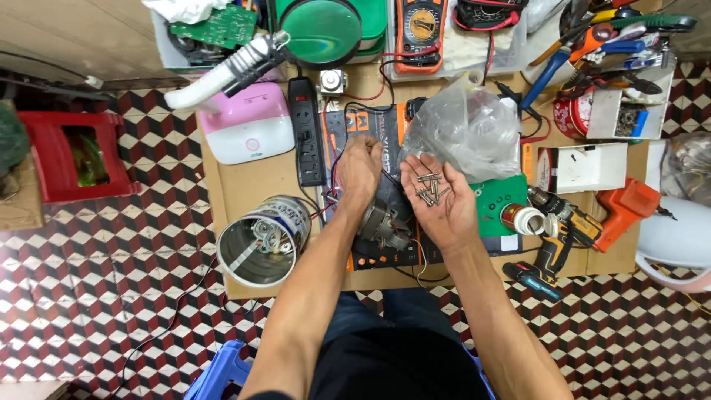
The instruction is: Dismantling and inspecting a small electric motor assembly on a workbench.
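My right hand (pixel 443 200) lies palm up over the low work board, with several long metal screws (pixel 430 187) resting in its open palm. My left hand (pixel 358 172) is palm down beside it, fingers curled over the top of a small grey electric motor (pixel 383 224) with thin red and black wires. A crumpled clear plastic bag (pixel 468 127) sits just beyond my right fingertips.
An open metal can (pixel 261 241) lies on its side at the left. A black power strip (pixel 306 132), a pink and white box (pixel 246 124), an orange multimeter (pixel 420 30), a cordless drill (pixel 557 231), a tape roll (pixel 522 219) and pliers (pixel 563 55) surround the board.
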